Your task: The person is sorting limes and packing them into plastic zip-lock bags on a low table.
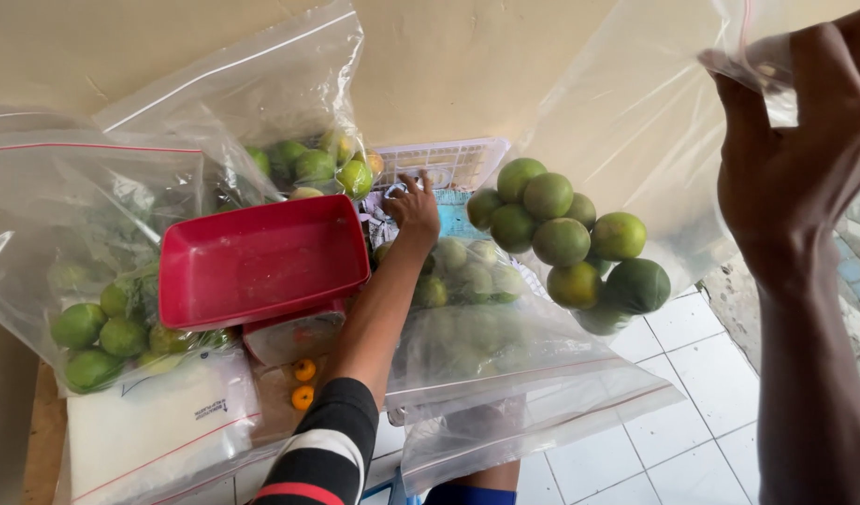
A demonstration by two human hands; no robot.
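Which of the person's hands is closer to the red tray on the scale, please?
Left. The left hand reaches just past the red tray at its right edge; the right hand is raised far to the right, gripping a clear bag of limes.

fruit stall: bagged limes (563, 229), red scale tray (261, 260), tiled floor (692, 421).

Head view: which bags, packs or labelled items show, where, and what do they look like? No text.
Clear zip bag: upper right, hanging from right hand, green limes at bottom.
Zip bag of limes: left, red seal line.
Zip bag: top centre-left, limes inside.
Flat zip bag: centre, limes; left hand above it.
White pack: lower left, small dark print.
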